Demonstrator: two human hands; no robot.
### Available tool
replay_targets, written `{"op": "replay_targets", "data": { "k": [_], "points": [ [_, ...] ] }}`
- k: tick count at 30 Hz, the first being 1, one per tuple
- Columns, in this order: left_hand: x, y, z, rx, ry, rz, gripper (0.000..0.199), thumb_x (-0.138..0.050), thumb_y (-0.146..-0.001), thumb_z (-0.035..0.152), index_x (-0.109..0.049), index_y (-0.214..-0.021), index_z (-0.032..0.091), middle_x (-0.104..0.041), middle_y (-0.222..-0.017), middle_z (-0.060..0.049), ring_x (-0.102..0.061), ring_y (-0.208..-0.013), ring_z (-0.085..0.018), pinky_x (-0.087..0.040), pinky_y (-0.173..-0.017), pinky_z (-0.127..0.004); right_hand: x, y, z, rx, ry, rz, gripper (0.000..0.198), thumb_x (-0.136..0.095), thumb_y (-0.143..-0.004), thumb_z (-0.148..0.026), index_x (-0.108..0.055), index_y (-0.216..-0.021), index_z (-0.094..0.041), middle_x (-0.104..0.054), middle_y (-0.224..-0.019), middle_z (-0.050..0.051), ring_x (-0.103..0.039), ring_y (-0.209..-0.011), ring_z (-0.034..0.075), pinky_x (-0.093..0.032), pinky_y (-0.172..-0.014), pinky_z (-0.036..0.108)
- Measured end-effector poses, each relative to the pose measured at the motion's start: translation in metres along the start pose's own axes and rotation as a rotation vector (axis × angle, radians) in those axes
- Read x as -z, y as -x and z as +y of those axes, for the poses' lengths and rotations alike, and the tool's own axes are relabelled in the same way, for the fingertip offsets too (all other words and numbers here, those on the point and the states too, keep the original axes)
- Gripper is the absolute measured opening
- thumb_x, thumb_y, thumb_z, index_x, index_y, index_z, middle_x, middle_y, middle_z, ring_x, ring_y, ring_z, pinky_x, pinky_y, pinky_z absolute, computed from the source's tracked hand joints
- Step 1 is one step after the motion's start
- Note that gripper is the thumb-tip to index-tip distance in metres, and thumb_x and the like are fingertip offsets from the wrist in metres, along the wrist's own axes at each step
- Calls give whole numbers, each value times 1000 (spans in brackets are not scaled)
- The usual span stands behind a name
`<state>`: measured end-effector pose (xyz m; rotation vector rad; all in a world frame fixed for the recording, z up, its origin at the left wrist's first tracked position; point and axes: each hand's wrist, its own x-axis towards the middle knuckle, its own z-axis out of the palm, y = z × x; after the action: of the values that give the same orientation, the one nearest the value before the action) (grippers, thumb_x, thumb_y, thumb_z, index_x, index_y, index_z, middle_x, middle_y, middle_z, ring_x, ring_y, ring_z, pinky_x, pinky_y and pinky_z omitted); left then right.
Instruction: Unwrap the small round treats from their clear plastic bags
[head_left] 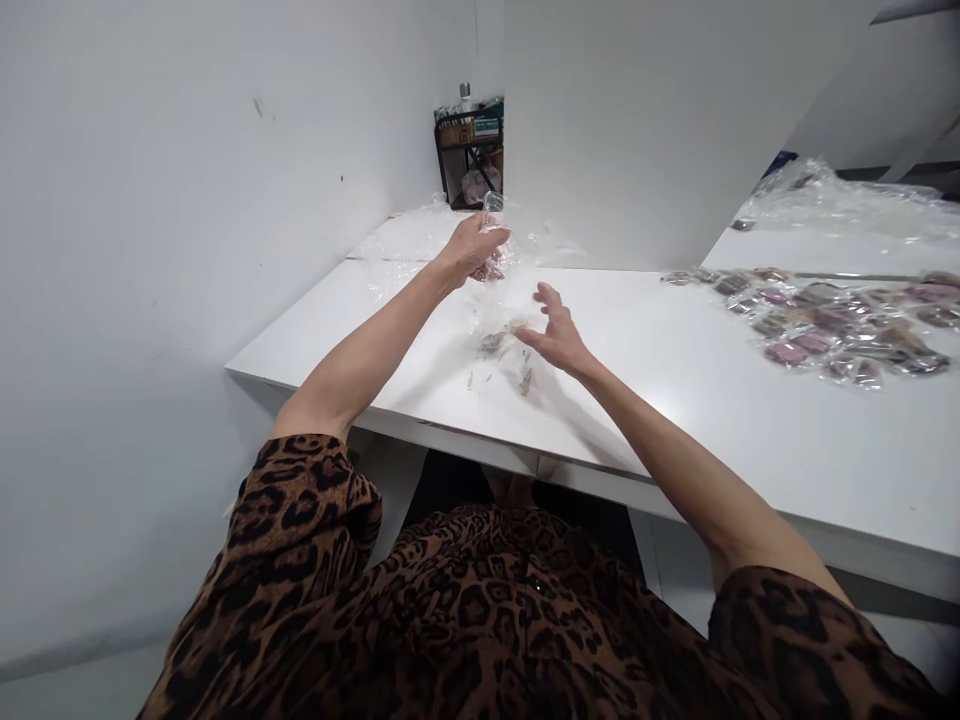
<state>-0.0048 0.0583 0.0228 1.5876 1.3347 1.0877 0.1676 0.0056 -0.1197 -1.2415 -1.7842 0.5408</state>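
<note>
My left hand [478,246] is raised over the table, its fingers closed on crinkled clear plastic film [493,203]. Something reddish shows through or beside the film below the fingers, too blurred to name. My right hand [559,335] hovers lower and to the right, thumb and fingers spread apart with nothing plainly between them. Just left of its thumb lies a small greyish piece in clear wrapping [491,343]. A small brownish piece [525,381] lies nearer the front edge. Both are too small to make out.
The white table [637,400] meets a wall on the left. A white upright panel [607,130] stands behind it. Many small clear-wrapped pieces [817,320] are heaped at the right, with a larger plastic sheet or bag [847,205] beyond. A black rack [442,160] holds boxes at the back.
</note>
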Motion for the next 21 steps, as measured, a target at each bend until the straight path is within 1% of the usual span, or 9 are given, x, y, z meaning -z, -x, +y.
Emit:
{"op": "replay_targets", "data": {
  "k": [2, 4, 7, 10, 12, 14, 16, 19, 21],
  "points": [
    [3, -3, -6, -23, -66, 25, 9, -64, -83, 25, -58, -83, 19, -57, -79, -5, -66, -79, -20, -54, -74, -34, -11, 0, -2, 46, 119, -102, 47, -63, -89, -35, -62, -132, -17, -72, -116, 15, -57, -113, 33, -45, -97, 51],
    [13, -10, -10, -73, -149, 106, 14, -64, -82, 26, -55, -73, 19, -56, -75, -4, -65, -79, -20, -52, -71, -32, -15, 12, -3, 164, 238, -219, 28, -50, -96, -26, -71, -112, -16, -73, -97, 13, -58, -106, 31, -42, -97, 49],
    [34, -27, -17, -141, -180, 274, 23, -66, -82, 29, -51, -66, 20, -55, -71, -4, -64, -82, -21, -50, -70, -30, -9, 45, 2, 364, 413, -375, 32, -42, -100, -20, -73, -98, -16, -71, -92, 14, -56, -106, 29, -39, -94, 46],
    [52, -38, -14, -63, -71, 314, 28, -69, -83, 35, -50, -67, 22, -56, -67, -5, -64, -80, -22, -49, -66, -31, 8, 74, 14, 431, 494, -489, 33, -42, -103, -23, -74, -101, -18, -72, -99, 14, -56, -110, 30, -38, -95, 45],
    [57, -38, -4, -6, 14, 297, 28, -67, -86, 33, -48, -68, 24, -52, -62, -4, -63, -75, -22, -48, -64, -33, 21, 84, 21, 408, 475, -503, 32, -47, -103, -36, -74, -111, -20, -73, -111, 14, -56, -118, 32, -39, -98, 47],
    [56, -33, 14, -8, 76, 273, 29, -59, -93, 26, -45, -67, 25, -46, -59, -2, -60, -69, -20, -47, -64, -34, 33, 86, 24, 351, 416, -469, 42, -48, -102, -52, -73, -117, -22, -72, -120, 14, -54, -126, 35, -40, -101, 50],
    [51, -26, 35, -52, 119, 236, 34, -48, -99, 18, -43, -66, 25, -43, -60, -1, -55, -63, -16, -45, -63, -34, 41, 84, 22, 296, 327, -412, 53, -39, -104, -62, -73, -112, -22, -73, -120, 13, -56, -125, 34, -41, -102, 51],
    [44, -19, 65, -151, 204, 136, 38, -38, -103, 12, -40, -67, 23, -38, -62, 0, -49, -56, -11, -39, -60, -30, 45, 80, 14, 246, 188, -335, 64, -24, -106, -64, -67, -88, -21, -72, -95, 10, -63, -101, 26, -43, -102, 47],
    [40, -18, 80, -215, 299, 47, 38, -36, -103, 7, -39, -67, 21, -38, -63, 1, -49, -54, -8, -36, -58, -26, 45, 81, 9, 200, 124, -291, 67, -21, -105, -68, -60, -77, -21, -64, -79, 7, -62, -86, 22, -45, -99, 44]
  ]
}}
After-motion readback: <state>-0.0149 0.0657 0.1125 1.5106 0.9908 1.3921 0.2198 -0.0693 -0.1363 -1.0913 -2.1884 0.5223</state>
